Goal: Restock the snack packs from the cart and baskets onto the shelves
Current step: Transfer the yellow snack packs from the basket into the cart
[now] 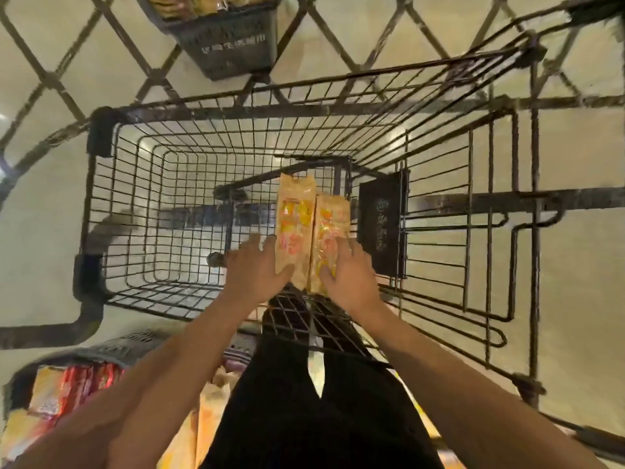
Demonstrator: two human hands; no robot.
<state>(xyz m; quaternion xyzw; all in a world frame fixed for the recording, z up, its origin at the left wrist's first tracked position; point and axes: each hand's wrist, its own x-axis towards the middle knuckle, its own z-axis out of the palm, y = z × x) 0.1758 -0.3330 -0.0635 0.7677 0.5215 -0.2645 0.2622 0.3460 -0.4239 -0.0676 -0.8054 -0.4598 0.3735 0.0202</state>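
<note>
Hands meeting above a black wire shopping cart point(111, 204), seen from directly overhead. Left hand point(252, 265), at about 7 o'clock from the frame's centre, has its fingers spread and nearly straight, the palm laid against the left face of the left snack pack point(294, 228); its thumb crosses the lower edge of that pack. Right hand point(351, 275), at about 5 o'clock from centre, lies against the right snack pack point(333, 231), thumb curled over the pack's lower front and fingers extended along its right side. The two orange-and-yellow packs stand upright side by side, touching along their long edges, held between the two hands over the near end of the cart's basket. Whether the packs rest on the cart floor or hang clear of it cannot be told.

At 3 o'clock from the packs, a dark plastic flap point(382, 225) with faint printing sits on the cart's child-seat panel. At 12 o'clock, beyond the cart's far rim, a dark plastic basket point(233, 49) holds more packaged snacks. At 7 o'clock, near the lower left corner, a second basket point(111, 346) contains red and yellow packs point(84, 384). Dark trousers point(304, 401) occupy the 6 o'clock position. Pale floor tiles point(40, 204) with dark diagonal lines surround everything.
</note>
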